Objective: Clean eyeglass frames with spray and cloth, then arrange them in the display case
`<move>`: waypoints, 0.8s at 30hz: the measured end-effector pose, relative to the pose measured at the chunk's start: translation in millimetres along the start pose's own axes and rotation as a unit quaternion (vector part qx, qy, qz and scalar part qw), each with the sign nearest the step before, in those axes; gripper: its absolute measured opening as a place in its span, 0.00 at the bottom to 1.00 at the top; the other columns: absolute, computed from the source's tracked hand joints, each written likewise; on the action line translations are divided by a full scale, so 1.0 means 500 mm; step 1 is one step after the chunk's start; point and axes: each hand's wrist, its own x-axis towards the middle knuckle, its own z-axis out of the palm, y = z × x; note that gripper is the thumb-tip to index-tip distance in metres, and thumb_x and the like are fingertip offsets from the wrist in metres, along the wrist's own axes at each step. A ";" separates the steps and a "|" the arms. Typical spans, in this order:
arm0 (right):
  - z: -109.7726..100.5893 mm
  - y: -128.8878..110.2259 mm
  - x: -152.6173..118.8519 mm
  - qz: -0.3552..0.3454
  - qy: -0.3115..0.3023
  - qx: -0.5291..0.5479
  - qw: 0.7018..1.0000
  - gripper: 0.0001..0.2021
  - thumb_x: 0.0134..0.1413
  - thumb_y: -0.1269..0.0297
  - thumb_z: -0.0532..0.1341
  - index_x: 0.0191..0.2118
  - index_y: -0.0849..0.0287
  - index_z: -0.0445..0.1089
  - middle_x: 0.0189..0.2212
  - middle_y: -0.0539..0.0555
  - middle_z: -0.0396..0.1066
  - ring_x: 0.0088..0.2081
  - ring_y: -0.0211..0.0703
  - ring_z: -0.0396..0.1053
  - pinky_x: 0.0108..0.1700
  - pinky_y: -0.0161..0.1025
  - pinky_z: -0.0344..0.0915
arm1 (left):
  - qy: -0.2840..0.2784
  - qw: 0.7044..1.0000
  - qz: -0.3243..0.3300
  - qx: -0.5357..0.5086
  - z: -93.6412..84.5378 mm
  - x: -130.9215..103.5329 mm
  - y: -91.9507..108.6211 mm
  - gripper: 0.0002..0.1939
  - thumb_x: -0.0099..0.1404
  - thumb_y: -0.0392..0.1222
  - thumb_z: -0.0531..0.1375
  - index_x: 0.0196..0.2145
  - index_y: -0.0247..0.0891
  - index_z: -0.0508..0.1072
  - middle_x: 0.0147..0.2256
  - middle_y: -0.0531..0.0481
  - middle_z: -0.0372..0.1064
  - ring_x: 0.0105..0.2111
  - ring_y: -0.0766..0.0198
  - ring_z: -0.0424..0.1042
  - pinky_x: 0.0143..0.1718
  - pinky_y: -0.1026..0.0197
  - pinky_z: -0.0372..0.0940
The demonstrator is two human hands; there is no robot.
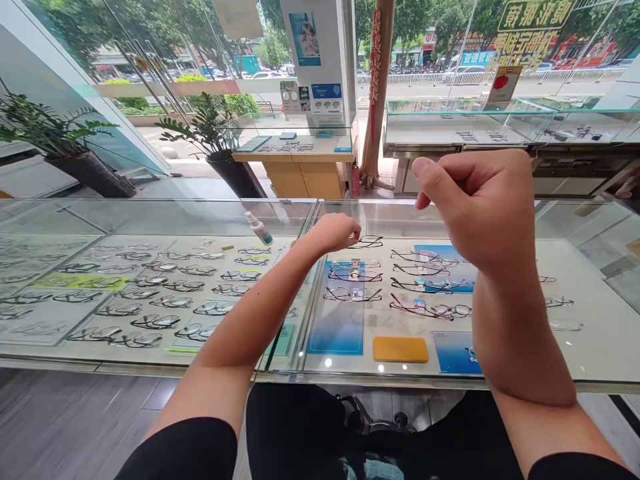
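Note:
My left hand [336,233] reaches out over the glass counter, its fingers curled downward. Dark-framed eyeglasses [371,241] show right beside its fingertips; whether the fingers grip them or they lie apart I cannot tell. Raised nearer to me on the right, my right hand [487,207] is closed in a loose fist with the thumb along the top, and nothing shows in it. Below it, inside the glass display case [345,363], lie rows of eyeglasses [353,295], a blue card [337,333] and a yellow case [400,349].
A small spray bottle [259,229] stands left of my left hand. More eyeglasses [155,321] fill the left display case. Beyond the counter are potted plants [233,170], a wooden cabinet [300,177], a tree trunk [375,120] and another glass showcase [465,127] before the windows.

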 end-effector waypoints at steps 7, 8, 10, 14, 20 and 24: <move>0.003 0.002 -0.001 -0.013 -0.003 0.031 0.999 0.28 0.75 0.52 0.68 0.21 0.55 0.66 0.18 0.45 0.46 0.23 0.35 0.49 0.28 0.41 0.54 | -0.034 0.999 -0.002 0.003 0.022 0.009 0.001 0.13 0.70 0.41 0.64 0.47 0.43 0.89 0.41 0.43 0.85 0.43 0.52 0.79 0.46 0.55 0.68; 0.003 0.003 -0.001 -0.014 -0.004 0.033 0.999 0.28 0.75 0.51 0.68 0.21 0.55 0.66 0.18 0.45 0.46 0.24 0.35 0.51 0.29 0.41 0.55 | -0.037 0.999 -0.001 0.003 0.024 0.010 0.001 0.14 0.70 0.40 0.64 0.47 0.43 0.89 0.41 0.42 0.85 0.44 0.51 0.79 0.46 0.54 0.68; 0.004 0.004 -0.003 -0.016 -0.005 0.033 0.999 0.28 0.75 0.51 0.68 0.21 0.55 0.66 0.19 0.45 0.45 0.25 0.36 0.54 0.30 0.41 0.56 | -0.045 0.999 -0.001 0.004 0.029 0.012 0.003 0.14 0.69 0.40 0.64 0.47 0.43 0.89 0.42 0.41 0.85 0.44 0.50 0.80 0.46 0.54 0.68; 0.004 0.005 -0.002 -0.033 -0.010 0.052 0.998 0.32 0.75 0.48 0.68 0.20 0.56 0.62 0.20 0.45 0.44 0.24 0.34 0.48 0.29 0.42 0.46 | -0.050 0.999 -0.011 0.007 0.039 0.018 0.007 0.12 0.69 0.40 0.66 0.46 0.42 0.89 0.42 0.40 0.84 0.43 0.49 0.80 0.43 0.54 0.66; 0.007 -0.007 -0.003 -0.063 -0.017 0.087 0.994 0.37 0.71 0.45 0.69 0.20 0.53 0.47 0.20 0.44 0.39 0.25 0.36 0.38 0.30 0.47 0.38 | 0.007 0.999 -0.039 0.022 -0.001 -0.012 0.021 0.17 0.73 0.51 0.66 0.53 0.41 0.86 0.43 0.38 0.84 0.43 0.48 0.80 0.43 0.52 0.66; 0.003 -0.027 -0.019 -0.063 -0.025 0.074 0.995 0.35 0.70 0.50 0.67 0.21 0.53 0.45 0.21 0.44 0.38 0.27 0.36 0.38 0.30 0.44 0.42 | 0.114 0.990 -0.070 -0.032 -0.056 -0.096 0.076 0.15 0.74 0.52 0.65 0.48 0.39 0.85 0.39 0.40 0.83 0.39 0.49 0.78 0.42 0.52 0.65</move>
